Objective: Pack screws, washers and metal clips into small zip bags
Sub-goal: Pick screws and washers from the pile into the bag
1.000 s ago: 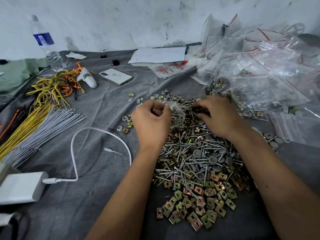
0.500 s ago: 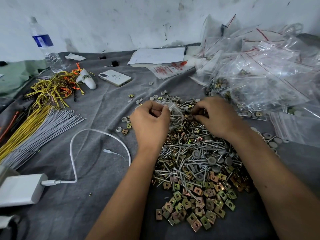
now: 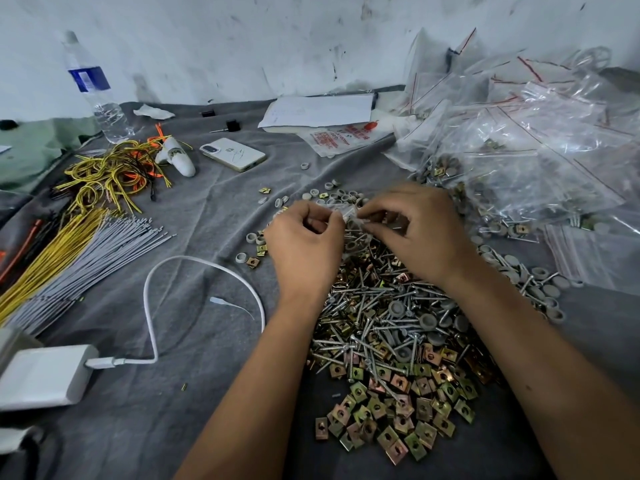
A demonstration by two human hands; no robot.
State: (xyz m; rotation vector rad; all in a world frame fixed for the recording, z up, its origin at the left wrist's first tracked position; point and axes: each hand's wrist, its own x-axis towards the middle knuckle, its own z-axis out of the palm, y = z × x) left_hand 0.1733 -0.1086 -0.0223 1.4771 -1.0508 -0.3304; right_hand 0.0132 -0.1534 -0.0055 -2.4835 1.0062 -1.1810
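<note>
Lying nearest are the square brass-coloured metal clips [image 3: 391, 410], with the silver screws and grey round washers [image 3: 388, 306] heaped just beyond on the grey cloth worktop [image 3: 194, 341]. Above that heap, the left hand [image 3: 304, 244] and right hand [image 3: 422, 230] each pinch with curled fingers the small clear zip bag [image 3: 348, 216]; filling likely goes best with its mouth held wide. Farther right, clear red-striped zip bags [image 3: 519, 150] lie piled, some holding hardware.

head-worn view, facing down-forward, close over cloth [image 3: 194, 410]
</note>
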